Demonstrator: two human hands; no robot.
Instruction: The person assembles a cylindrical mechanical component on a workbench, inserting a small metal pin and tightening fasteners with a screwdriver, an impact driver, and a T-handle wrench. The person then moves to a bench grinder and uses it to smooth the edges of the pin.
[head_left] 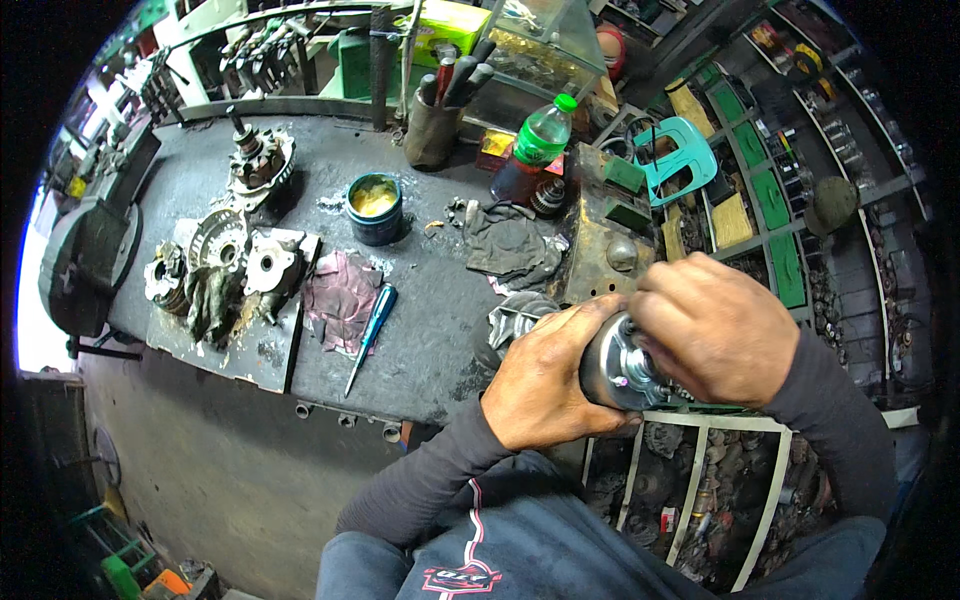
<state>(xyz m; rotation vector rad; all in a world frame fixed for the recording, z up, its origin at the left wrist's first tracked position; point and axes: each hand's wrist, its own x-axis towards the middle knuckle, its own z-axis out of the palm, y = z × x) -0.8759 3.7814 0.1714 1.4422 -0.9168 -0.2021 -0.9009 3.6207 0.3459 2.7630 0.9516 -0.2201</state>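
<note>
My left hand [545,385] is wrapped round the side of a silver cylindrical motor part [622,370], its thumb along the near edge. Over the part's top end my right hand [715,325] is closed, fingers curled down. Whatever those fingers grip is hidden beneath the knuckles. Behind my left hand sits a finned metal piece [515,318], partly covered by it. A dark grey rag [512,245] lies just beyond. Left of these, a blue-handled screwdriver [372,330] rests on the bench beside a stained pink cloth [340,300].
An open tin of yellowish grease [376,200] stands mid-bench. Alternator parts [265,265] lie on a board at left, a rotor [258,165] behind them. A green-capped bottle [540,145], a tool holder [432,138] and a rusty metal box [600,235] stand farther back; parts shelves [705,480] are below right.
</note>
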